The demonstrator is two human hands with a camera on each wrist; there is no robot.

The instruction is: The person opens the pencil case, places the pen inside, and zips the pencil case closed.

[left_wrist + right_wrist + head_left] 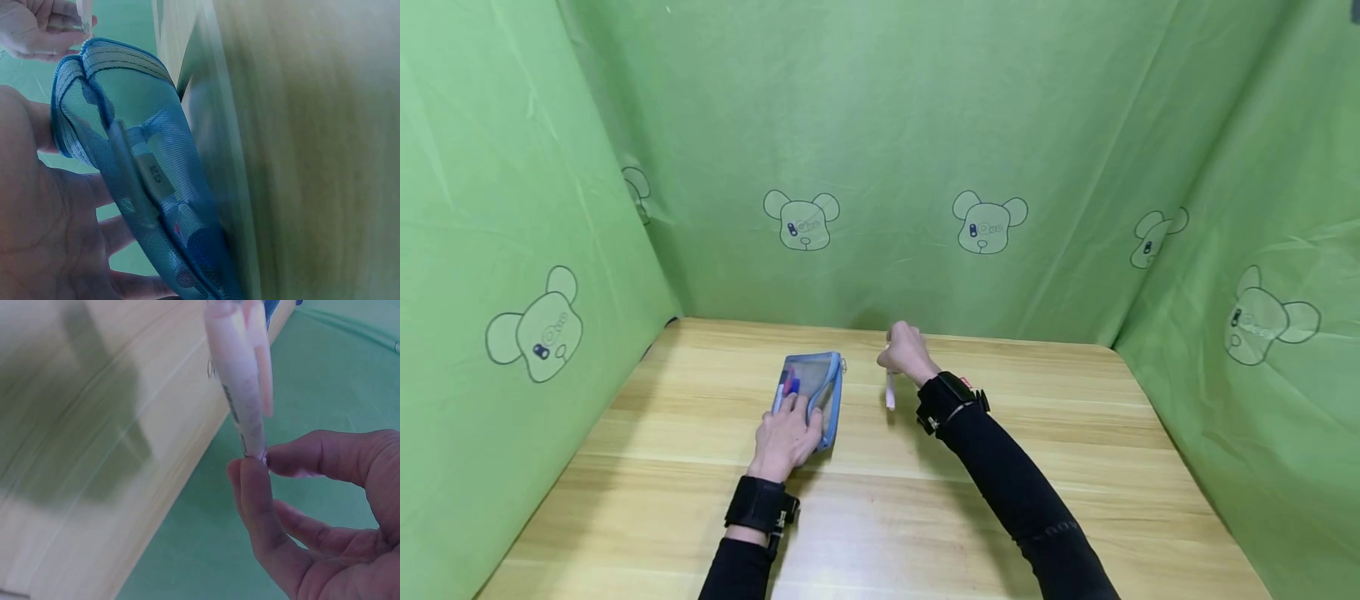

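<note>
A blue mesh zip pencil pouch [815, 375] lies on the table, left of the middle. Through its mesh show a pinkish pen [787, 382] and a blue item. My left hand [785, 439] rests over the pouch with its fingers extended along it; in the left wrist view they go partly out of sight behind the pouch [144, 181]. To the right, my right hand [907, 354] is raised above the table and pinches one end of a pale pink pen [891, 392]. The right wrist view has thumb and fingertips at the pen's [236, 381] lower end, its clip end pointing away.
A wood-grain table [1000, 467] lies under both hands. Green cloth walls [895, 125] with bear-head prints enclose its back and sides. The back wall stands just behind my right hand.
</note>
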